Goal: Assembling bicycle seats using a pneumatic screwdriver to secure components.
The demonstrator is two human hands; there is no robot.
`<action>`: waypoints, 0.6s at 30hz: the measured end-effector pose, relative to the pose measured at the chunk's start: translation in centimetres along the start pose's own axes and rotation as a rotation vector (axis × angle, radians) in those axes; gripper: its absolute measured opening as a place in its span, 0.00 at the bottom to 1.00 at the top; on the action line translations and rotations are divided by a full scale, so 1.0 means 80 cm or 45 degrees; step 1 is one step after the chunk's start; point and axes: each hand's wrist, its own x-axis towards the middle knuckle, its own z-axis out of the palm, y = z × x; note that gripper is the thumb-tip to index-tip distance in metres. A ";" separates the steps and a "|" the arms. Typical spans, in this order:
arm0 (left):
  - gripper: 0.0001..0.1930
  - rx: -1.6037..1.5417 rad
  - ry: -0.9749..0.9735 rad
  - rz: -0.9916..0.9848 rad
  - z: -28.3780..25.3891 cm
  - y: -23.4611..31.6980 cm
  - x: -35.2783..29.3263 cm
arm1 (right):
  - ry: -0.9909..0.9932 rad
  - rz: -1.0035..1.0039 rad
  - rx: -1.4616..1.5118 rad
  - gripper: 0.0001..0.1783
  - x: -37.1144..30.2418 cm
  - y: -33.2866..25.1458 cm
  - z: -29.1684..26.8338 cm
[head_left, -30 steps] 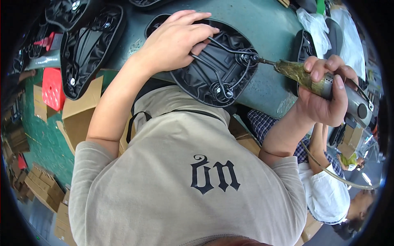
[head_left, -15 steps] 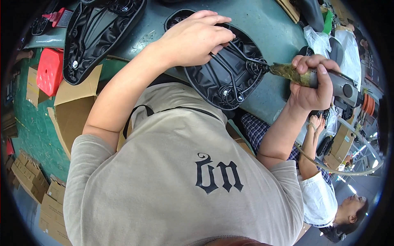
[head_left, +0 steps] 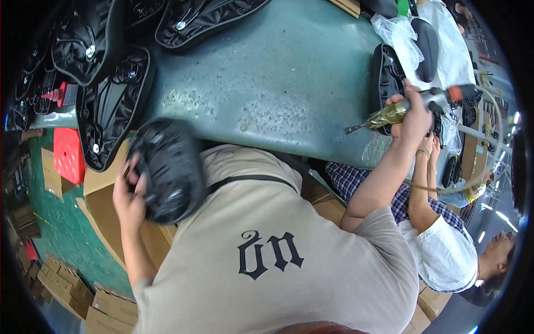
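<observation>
At the left, my left hand (head_left: 131, 195) grips the edge of a black bicycle saddle (head_left: 171, 170), which is blurred by motion. The saddle is off the table, above the open cardboard box (head_left: 105, 206) by my side, with its underside facing up. My right hand (head_left: 413, 119) is wrapped round a power screwdriver (head_left: 389, 115) whose front is bound in yellowish tape. Its bit points left over the table's right part and touches nothing.
More upturned saddles (head_left: 114, 106) crowd the table's left end, one hanging past the edge. A red stool (head_left: 69, 156) stands on the green floor. Across the green table (head_left: 250, 78), another saddle (head_left: 386, 72) lies near plastic wrap. A co-worker (head_left: 445, 256) sits at the right.
My left hand has carried the saddle from the table leftward and down to the box. The screwdriver has come away from the saddle's spring and stays in my right hand.
</observation>
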 end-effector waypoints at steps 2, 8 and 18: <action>0.24 0.084 0.111 -0.063 -0.064 -0.077 -0.058 | -0.051 0.122 -0.061 0.10 0.011 0.023 -0.009; 0.20 0.340 0.680 -0.853 -0.206 -0.310 -0.245 | -0.149 0.312 -0.011 0.14 0.008 0.060 -0.002; 0.23 0.354 0.033 0.978 0.123 0.009 0.034 | -0.943 0.532 -0.025 0.13 -0.134 0.020 0.010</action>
